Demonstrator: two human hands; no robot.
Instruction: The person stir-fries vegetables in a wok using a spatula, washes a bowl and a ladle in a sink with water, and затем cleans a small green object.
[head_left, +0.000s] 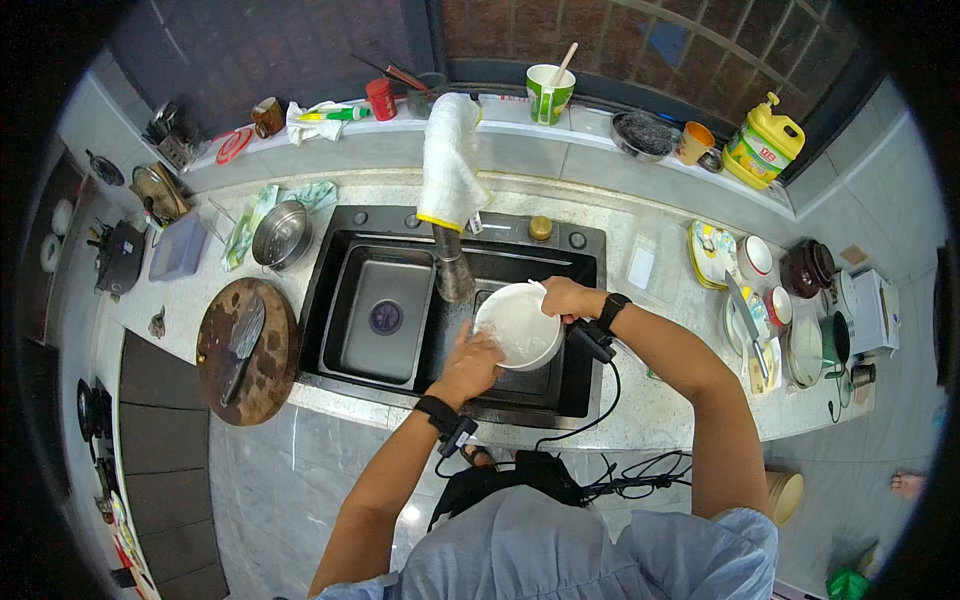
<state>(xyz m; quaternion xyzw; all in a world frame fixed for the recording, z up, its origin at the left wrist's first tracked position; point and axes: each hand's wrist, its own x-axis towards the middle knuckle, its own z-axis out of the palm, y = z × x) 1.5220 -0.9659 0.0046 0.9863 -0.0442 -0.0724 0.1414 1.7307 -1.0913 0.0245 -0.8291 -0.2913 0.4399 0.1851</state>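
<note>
A round white bowl (529, 330) with clear liquid in it is over the right basin of the black double sink (442, 390). My right hand (566, 298) grips the bowl at its upper right rim, where a short white piece sticks out beside the fingers. Across the lower left rim lies my left hand (472, 364), its fingers apart and reaching into the bowl. Just above the bowl's left side is the dark faucet spout (454, 277), with a white cloth (452, 161) draped over its upper part.
Left of the sink, a cleaver (246, 337) lies on a round wooden cutting board (281, 360), near a metal pot (282, 234). A knife (742, 315) rests across dishes at the right. A yellow pump bottle (763, 142) stands on the ledge. Black cables (637, 476) hang below the counter.
</note>
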